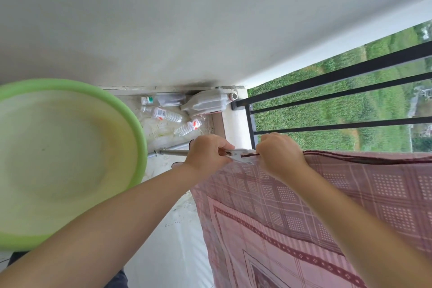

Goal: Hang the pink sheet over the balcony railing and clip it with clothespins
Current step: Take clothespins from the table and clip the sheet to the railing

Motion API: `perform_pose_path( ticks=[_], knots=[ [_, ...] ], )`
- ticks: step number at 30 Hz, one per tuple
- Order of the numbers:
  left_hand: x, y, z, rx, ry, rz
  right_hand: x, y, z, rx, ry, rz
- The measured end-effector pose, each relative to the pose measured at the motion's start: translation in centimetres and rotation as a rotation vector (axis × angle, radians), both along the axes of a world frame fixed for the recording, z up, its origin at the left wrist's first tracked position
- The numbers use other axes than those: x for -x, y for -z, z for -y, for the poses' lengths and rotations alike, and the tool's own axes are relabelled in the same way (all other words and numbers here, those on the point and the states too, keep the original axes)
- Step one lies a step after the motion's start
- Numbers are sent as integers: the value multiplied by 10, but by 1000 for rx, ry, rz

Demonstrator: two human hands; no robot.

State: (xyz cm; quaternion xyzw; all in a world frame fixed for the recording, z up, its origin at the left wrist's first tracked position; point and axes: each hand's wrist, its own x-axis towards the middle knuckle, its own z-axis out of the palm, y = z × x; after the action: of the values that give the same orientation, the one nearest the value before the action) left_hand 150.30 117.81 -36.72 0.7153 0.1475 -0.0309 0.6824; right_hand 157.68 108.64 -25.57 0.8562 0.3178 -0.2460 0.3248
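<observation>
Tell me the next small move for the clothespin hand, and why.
Probably ease the left hand's squeeze so the white clothespin closes on the pink sheet's top edge. Its jaws already straddle that edge, and the right hand pins the fabric right beside it.

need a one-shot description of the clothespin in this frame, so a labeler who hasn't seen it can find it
Start at the pink sheet draped over the black balcony railing and follow its top edge to the left corner. There, between the two hands, sits the white clothespin, pinched by the left hand. It is the only white plastic clip on the fabric edge.
</observation>
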Motion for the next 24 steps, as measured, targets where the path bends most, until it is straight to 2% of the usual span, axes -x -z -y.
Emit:
perform_pose_path(
  ticks=[15, 19, 24],
  knots=[
    [-12, 14, 9, 106, 67, 14, 3, -7, -1, -32, -10, -34],
    [-14, 15, 8, 36, 127, 21, 5, -8, -3, -29, -3, -17],
    [-13, 8, 5, -184, 275, 8, 10, -11, -6, -45, 46, 31]
  ],
)
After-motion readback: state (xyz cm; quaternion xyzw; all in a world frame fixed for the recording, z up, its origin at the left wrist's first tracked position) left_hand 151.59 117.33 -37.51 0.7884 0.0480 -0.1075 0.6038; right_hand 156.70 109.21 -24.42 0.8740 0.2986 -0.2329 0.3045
